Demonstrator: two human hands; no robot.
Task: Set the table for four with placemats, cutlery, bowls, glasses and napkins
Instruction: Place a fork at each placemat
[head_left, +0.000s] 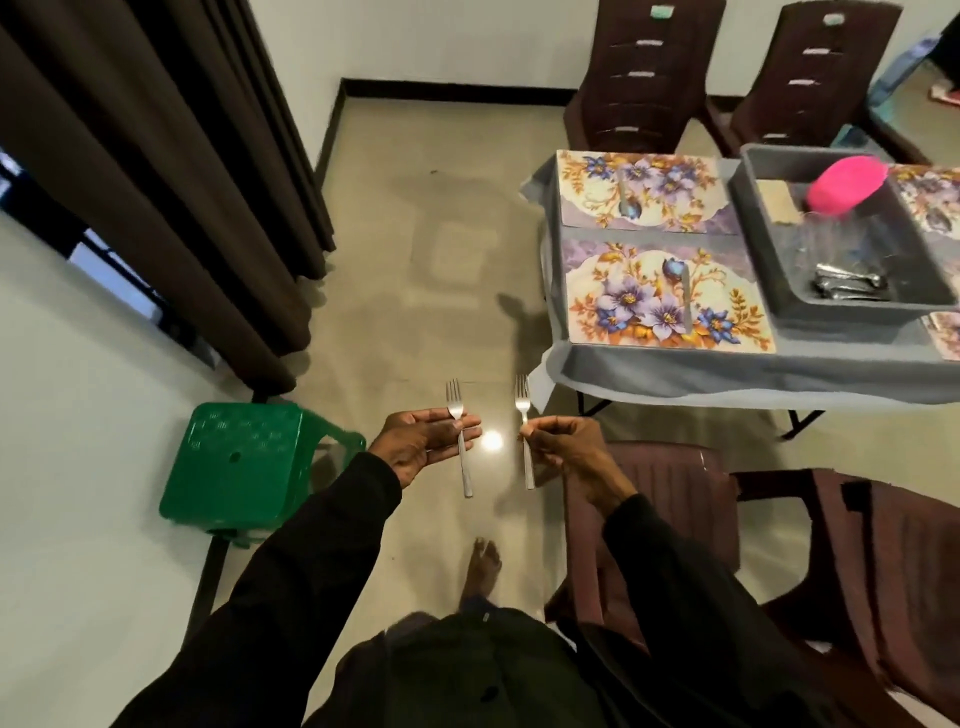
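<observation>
Pale glossy floor tiles fill the middle of the head view, with a brown curtain (156, 156) hanging at the left and a green plastic stool (234, 462) against the white wall below it.

Two forks are held up over the floor, tines pointing away, well short of the counter (727, 371). The left grip (426, 441) has its palm up and fingers stretched out, and the left fork (460, 436) is pinched against them by the thumb. The right grip (563, 447) has its fingers curled, nipping the right fork (524, 431) just below the tines. On both forks the handle hangs free below.

At the right, the grey-clothed counter carries four floral placemats. Two are in full view, the far placemat (644, 189) and the near placemat (665, 296). Two more are cut off by the right edge of the picture.

One spoon (626, 200) lies on the far placemat. One slim piece of cutlery, too blurred to name, lies on the near one.

A grey tub (852, 317) sits between the mats. It holds a pink bowl (847, 184), tan napkins (776, 200), blurred clear glasses (831, 234) and loose cutlery (847, 283).

Four maroon chairs ring the counter, two far and two near. The nearest chair (649, 499) stands between the person and the counter. One bare foot (485, 566) shows below the black sleeves.
</observation>
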